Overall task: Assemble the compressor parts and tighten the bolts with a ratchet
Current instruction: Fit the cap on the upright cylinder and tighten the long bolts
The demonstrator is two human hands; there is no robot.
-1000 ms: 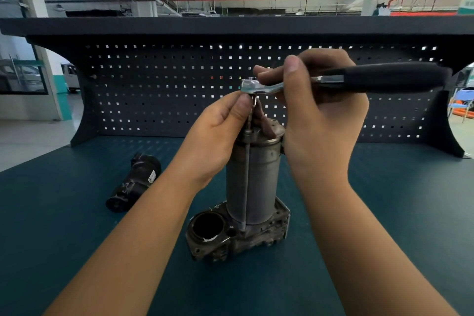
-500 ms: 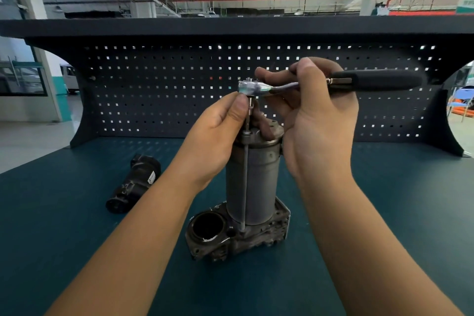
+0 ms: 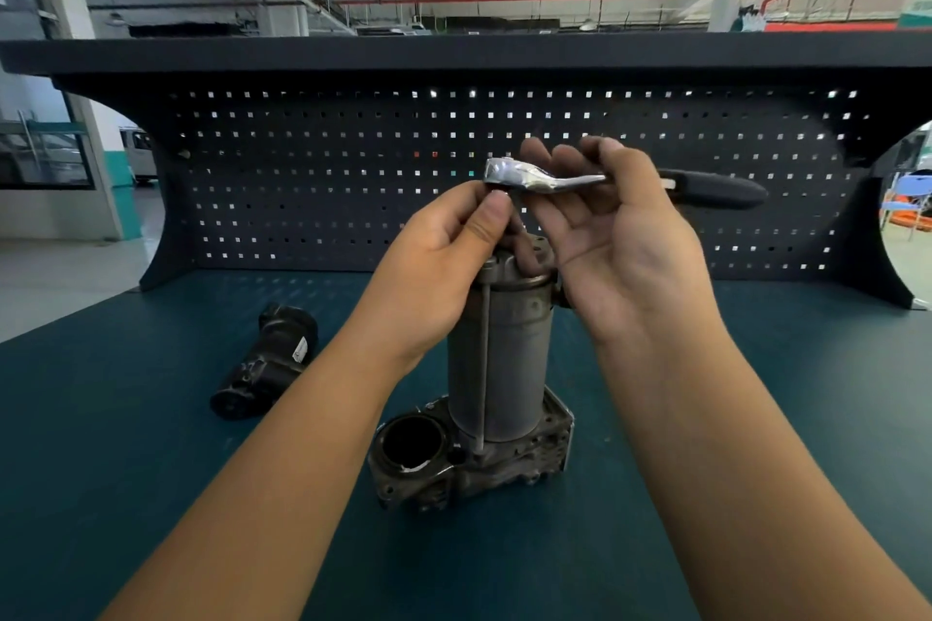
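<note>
The compressor (image 3: pixel 504 358), a grey cylinder, stands upright on its cast metal base (image 3: pixel 524 469) in the middle of the bench. A long thin bolt (image 3: pixel 485 368) runs down the cylinder's left side into the base. My left hand (image 3: pixel 439 257) pinches the bolt's top just under the chrome head of the ratchet (image 3: pixel 519 177). My right hand (image 3: pixel 625 247) is turned palm towards me, fingers nearly straight behind the ratchet's shaft and thumb across its front. The ratchet's black handle sticks out to the right.
A black cylindrical part (image 3: pixel 267 363) lies on the teal bench mat (image 3: pixel 126 469) to the left. The base has an open round bore (image 3: pixel 411 441) at its front left. A dark pegboard panel (image 3: pixel 328 177) closes off the back of the bench.
The ratchet handle has swung away from me towards the pegboard. My right hand's fingers have uncurled from around the shaft and the palm now faces me. My left hand stays at the bolt's top.
</note>
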